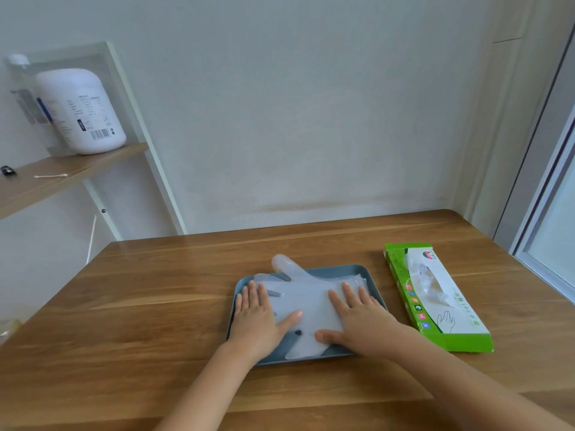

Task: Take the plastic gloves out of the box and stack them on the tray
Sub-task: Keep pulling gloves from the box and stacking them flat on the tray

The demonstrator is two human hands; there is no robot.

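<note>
Head view: my left hand (258,312) and right hand (357,318), both flat and open, press gloves (308,293) onto tray (351,269); risk: film may cling to my palms and lift away

Single head-worn view; faces forward and down, close over the table (140,306).

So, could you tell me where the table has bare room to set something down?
Widest bare table lies left of the tray. Another strip runs between tray and wall. The gap beside the box is narrow. The tray is crowded: gloves under left hand and right hand.
</note>
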